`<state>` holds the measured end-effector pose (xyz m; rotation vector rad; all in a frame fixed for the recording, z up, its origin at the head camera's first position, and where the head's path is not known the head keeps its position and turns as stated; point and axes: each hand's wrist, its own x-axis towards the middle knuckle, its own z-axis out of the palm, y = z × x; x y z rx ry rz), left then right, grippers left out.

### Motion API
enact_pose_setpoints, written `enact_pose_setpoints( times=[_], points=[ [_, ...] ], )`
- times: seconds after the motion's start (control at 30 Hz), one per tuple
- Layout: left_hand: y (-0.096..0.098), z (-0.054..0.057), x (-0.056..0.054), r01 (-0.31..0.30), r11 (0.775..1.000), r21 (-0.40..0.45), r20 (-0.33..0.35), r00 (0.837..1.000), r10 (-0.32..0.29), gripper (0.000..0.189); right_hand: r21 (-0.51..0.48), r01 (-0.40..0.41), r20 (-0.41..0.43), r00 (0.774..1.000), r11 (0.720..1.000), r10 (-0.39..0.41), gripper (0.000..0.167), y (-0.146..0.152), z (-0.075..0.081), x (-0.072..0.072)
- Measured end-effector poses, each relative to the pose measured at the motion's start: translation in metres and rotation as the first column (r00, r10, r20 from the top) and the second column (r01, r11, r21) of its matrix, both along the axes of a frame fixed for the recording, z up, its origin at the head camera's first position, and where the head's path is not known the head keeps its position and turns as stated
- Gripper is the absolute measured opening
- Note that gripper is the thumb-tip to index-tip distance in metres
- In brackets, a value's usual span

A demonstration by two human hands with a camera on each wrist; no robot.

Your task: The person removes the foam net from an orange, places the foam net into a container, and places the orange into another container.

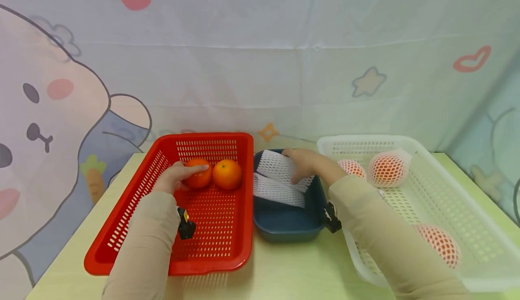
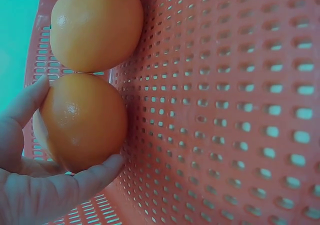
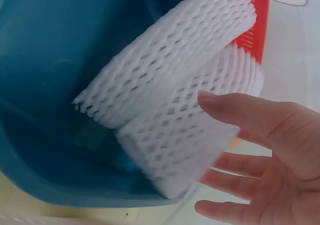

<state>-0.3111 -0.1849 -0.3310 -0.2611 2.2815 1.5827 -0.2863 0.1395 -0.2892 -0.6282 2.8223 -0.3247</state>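
Observation:
In the red basket, my left hand grips an orange, thumb along one side and fingers round the other. A second orange lies right beside it. My right hand is over the back right of a dark blue bin. White foam net sleeves lie in that bin: one sleeve is right at my right fingertips, and another sleeve overlaps it. In the right wrist view the thumb lies over the nearer sleeve, with the other fingers spread loosely at its edge.
On the right stands a white basket holding netted fruit, with one piece at the back and another near the front. The bin sits between the two baskets on a pale table. A printed cloth hangs behind.

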Motion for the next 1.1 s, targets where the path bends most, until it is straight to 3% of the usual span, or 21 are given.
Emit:
enact_pose_setpoints(
  times=[0.4, 0.7, 0.8, 0.97, 1.1],
  points=[
    [-0.004, 0.002, -0.002, -0.014, 1.0, -0.014, 0.002, 1.0, 0.014, 0.078, -0.061, -0.02, -0.009, 1.0, 0.998, 0.019, 0.066, 0.01, 0.018, 0.004],
    [-0.007, 0.013, 0.002, 0.013, 0.997, -0.071, -0.051, 0.999, -0.017, 0.077, -0.054, -0.026, -0.028, 0.999, 0.998, 0.024, 0.059, 0.012, 0.025, 0.005],
    [-0.008, 0.023, 0.004, 0.034, 0.995, -0.091, -0.081, 0.996, -0.042, 0.078, -0.041, -0.019, -0.042, 0.999, 0.999, 0.017, 0.058, 0.016, 0.027, 0.006],
    [-0.007, 0.051, 0.009, 0.115, 0.985, -0.129, -0.094, 0.987, -0.127, 0.081, -0.05, -0.006, -0.051, 0.999, 0.999, 0.004, 0.056, 0.026, 0.031, 0.008],
    [-0.012, 0.073, 0.015, 0.228, 0.94, -0.252, -0.108, 0.959, -0.262, 0.081, -0.054, 0.002, -0.063, 0.998, 0.999, -0.006, 0.056, 0.034, 0.034, 0.011]
  ],
)
